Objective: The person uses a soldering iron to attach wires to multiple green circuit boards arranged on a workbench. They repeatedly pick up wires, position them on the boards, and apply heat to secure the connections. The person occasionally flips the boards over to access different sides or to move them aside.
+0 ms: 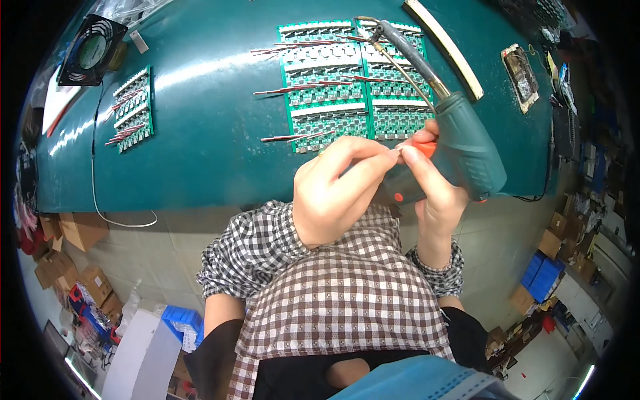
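Note:
My right hand (437, 190) is closed around a dark green soldering gun (468, 143) with an orange-red trigger (425, 148). The gun's metal tube and tip point up and to the left, over the circuit boards. My left hand (343, 187) is in a pinch, its fingertips meeting my right thumb beside the trigger. Whatever small thing lies between those fingertips is too small to make out. Just beyond my hands lie two green circuit board panels (327, 90) side by side, with white connector strips and several red and black wires sticking out to the left.
A smaller board panel (135, 110) with wires lies at the left, near a black fan (92, 50). A curved pale strip (447, 47) lies behind the gun. At the right sits a stained solder tray (520, 77). A thin cable (95, 173) hangs over the green table's front edge.

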The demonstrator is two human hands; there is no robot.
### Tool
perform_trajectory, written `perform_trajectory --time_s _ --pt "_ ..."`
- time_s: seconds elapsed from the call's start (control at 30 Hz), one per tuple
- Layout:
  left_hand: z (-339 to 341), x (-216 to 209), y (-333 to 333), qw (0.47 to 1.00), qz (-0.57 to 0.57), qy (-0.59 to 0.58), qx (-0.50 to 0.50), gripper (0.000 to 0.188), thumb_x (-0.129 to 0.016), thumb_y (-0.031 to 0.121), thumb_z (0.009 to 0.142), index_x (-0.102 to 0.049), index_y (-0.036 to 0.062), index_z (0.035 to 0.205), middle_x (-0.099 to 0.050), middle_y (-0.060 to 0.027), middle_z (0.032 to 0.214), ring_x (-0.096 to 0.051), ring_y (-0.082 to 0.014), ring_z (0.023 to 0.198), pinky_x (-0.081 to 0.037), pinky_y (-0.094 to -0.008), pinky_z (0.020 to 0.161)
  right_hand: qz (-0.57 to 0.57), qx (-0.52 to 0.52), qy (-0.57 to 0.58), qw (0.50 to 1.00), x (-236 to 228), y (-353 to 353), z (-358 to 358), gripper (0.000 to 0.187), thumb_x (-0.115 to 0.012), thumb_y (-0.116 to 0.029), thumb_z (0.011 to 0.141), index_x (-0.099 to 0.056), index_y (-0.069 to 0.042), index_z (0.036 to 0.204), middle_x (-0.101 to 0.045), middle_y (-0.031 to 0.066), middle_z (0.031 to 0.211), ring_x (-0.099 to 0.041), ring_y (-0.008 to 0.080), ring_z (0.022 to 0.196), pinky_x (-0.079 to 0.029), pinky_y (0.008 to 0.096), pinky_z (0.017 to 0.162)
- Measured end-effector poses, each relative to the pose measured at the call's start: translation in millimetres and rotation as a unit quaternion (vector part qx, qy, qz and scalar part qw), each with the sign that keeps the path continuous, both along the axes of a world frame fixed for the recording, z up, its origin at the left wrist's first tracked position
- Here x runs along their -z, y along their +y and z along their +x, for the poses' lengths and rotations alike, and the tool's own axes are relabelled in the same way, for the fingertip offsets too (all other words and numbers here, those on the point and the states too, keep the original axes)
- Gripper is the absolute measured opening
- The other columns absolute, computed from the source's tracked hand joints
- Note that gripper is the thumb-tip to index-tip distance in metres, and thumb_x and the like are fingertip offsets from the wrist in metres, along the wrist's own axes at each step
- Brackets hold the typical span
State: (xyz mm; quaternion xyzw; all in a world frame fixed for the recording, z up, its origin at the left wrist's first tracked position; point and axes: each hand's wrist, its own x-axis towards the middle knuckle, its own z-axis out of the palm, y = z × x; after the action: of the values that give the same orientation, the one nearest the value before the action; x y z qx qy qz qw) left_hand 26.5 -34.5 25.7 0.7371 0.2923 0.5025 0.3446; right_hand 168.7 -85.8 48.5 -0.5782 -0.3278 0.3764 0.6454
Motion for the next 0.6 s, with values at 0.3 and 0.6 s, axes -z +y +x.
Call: perform_trajectory --time_s 0.3,0.6 --pt "-5.3 -6.6 -1.3 0.896 -0.428 -0.024 0.114 0.012 -0.067 0.005 0.094 -0.062 -0.0018 0.103 -0.064 -0.0024 0.095 -0.061 -0.005 0.081 -0.052 -0.0205 0.067 -0.028 -0.016 -0.122 0.992 4.7 -11.7 -3.5 0.034 -0.071 0.007 0.085 -0.059 0.002 0.117 -0.065 0.0085 0.101 -0.067 0.0142 0.089 -0.055 0.0264 0.075" --pt "3.6 -2.9 -1.7 0.873 -0.464 -0.089 0.12 0.011 -0.066 0.002 0.095 -0.059 -0.0009 0.103 -0.06 0.0002 0.092 -0.055 -0.0023 0.079 -0.047 -0.0178 0.068 -0.039 0.032 -0.045 0.998 4.5 -3.7 -5.4 0.039 -0.068 0.011 0.08 -0.056 0.004 0.117 -0.059 0.0115 0.104 -0.064 0.0188 0.089 -0.054 0.0317 0.079"
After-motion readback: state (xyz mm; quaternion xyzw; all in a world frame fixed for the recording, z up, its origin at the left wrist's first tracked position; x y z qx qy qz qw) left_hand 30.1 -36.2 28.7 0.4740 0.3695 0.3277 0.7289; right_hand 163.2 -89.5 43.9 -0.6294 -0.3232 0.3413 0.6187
